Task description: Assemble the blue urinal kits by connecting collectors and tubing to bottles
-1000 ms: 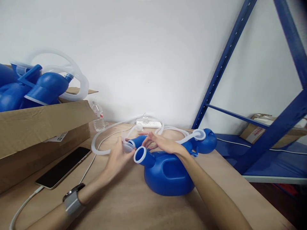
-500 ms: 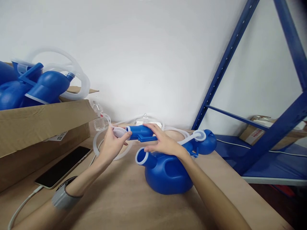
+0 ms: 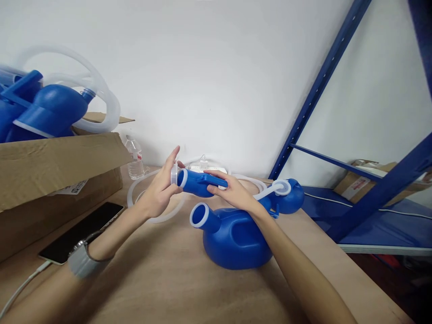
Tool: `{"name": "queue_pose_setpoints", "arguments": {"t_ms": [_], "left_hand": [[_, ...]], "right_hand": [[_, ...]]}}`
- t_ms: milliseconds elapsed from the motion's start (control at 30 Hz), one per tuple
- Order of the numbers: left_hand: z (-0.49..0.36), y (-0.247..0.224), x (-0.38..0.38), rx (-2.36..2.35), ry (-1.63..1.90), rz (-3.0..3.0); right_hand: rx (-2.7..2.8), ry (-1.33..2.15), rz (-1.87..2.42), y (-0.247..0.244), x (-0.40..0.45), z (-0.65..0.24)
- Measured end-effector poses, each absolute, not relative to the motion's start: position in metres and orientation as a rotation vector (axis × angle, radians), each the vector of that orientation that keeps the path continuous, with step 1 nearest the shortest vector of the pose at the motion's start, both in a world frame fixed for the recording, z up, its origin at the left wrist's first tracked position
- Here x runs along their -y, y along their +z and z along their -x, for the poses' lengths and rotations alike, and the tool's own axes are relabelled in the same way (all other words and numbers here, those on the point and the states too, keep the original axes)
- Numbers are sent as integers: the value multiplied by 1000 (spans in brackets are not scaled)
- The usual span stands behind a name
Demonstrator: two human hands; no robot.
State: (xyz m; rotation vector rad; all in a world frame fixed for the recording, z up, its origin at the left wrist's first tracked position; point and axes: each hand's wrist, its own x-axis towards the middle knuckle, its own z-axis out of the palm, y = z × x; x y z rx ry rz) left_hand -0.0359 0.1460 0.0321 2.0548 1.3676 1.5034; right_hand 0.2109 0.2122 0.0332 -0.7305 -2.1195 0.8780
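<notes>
My right hand (image 3: 232, 191) grips a blue plastic neck piece (image 3: 199, 182) with a handle along its side, held nearly level above the table. Its white-rimmed open end points left. A translucent white cap (image 3: 174, 173) sits in my left hand (image 3: 158, 189), facing that rim with a narrow gap between them. My left thumb is under the cap and a finger points upward. Below my right hand stands a round blue jug (image 3: 236, 243), its white-ringed mouth tilted up to the left. Behind it lies another blue container (image 3: 292, 198) with a white cap and tube.
At left, a cardboard box (image 3: 60, 157) holds several blue containers and a thick translucent hose (image 3: 113, 103). A phone (image 3: 81, 229) on a cable lies beside it. Near the wall are a water bottle (image 3: 135, 157), a power strip (image 3: 216, 170) and coiled tubing (image 3: 157, 220). A blue shelf rack (image 3: 320, 72) stands right.
The neck piece has turned in my right hand, so its handle now faces upward. My left hand has changed its hold, bringing the cap upright before the open end.
</notes>
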Motion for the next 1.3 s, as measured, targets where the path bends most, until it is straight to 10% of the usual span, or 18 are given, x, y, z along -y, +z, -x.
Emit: {"name": "queue_pose_setpoints", "arguments": {"t_ms": [400, 1300], "left_hand": [[48, 44, -143, -1593, 1023, -2502], [-1, 25, -129, -1251, 1658, -2045]], "right_hand": [[1994, 1013, 749, 34, -215, -212], [1933, 991, 625, 38, -210, -209]]}}
